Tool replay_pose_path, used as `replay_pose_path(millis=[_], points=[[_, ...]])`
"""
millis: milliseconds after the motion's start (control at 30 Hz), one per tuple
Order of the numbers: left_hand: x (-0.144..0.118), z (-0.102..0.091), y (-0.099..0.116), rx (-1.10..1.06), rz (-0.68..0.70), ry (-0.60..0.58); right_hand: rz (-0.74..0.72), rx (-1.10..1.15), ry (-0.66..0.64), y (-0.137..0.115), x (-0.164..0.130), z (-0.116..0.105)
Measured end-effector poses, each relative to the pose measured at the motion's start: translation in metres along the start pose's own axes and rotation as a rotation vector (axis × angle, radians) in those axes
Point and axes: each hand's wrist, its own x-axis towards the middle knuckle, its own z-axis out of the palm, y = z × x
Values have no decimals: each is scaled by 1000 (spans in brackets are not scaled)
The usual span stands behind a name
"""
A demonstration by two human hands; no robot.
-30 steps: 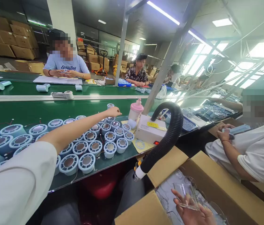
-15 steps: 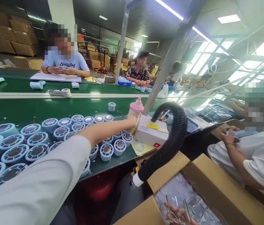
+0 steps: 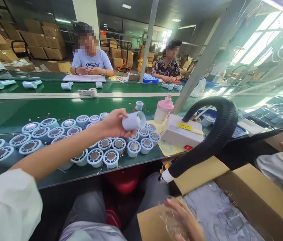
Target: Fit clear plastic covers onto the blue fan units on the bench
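A pale blue cylindrical plastic fan housing point(image 3: 133, 121) is held lifted above the green conveyor belt point(image 3: 31, 112), gripped in the closed fingers of the left hand point(image 3: 113, 123). The housing lies tipped on its side, its long axis running roughly from nine o'clock to three o'clock, with the open end turned toward three o'clock and the fingers wrapped around the nine o'clock end. Directly below it, at six o'clock, rows of matching blue-and-white round housings point(image 3: 111, 156) are set upright on the belt, none touched by the hand. The right hand point(image 3: 181, 221) is seen low at five o'clock from the housing, well apart from it, over the open brown cardboard box point(image 3: 257, 197); its fingers are curled on a clear, transparent plastic piece point(image 3: 168, 222), though the grip is partly blurred. Between the two hands a black ribbed flexible hose point(image 3: 214, 134) arches over a white box-shaped unit point(image 3: 181, 132), beside a pink-capped bottle point(image 3: 163, 108). The left hand is by far the nearer to the housing.
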Motion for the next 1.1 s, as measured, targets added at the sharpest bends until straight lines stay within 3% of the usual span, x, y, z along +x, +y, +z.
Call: replay_pose_path(millis=[33,100,167,267,333,467,533,667,767,967,1100], points=[[-18,10,-15,-230,-89,-77,-150,-209,-114,-18,0,11],[-45,35,-47,-565,-308,-260,-438,-516,-117,-53,2,35],[-63,64,-75,-688,-471,-431,-594,-724,-110,-77,7,55],[-75,95,-101,-648,-542,-576,-635,-924,-181,-93,14,73],[-77,104,-106,-572,-542,-617,-603,-1026,-230,-93,16,77],[-79,104,-99,-308,-325,-663,-458,-1142,-218,-86,17,74],[-83,103,-93,-81,-119,-610,-404,-1055,-257,-82,16,70],[-94,105,-89,239,162,-335,-247,-601,-360,-80,12,64],[-100,112,-93,203,210,-187,-136,-385,-314,-83,9,66],[-97,122,-117,175,358,-26,-62,-242,-121,-84,5,73],[-96,125,-132,166,410,-70,51,-90,-82,-76,7,71]])
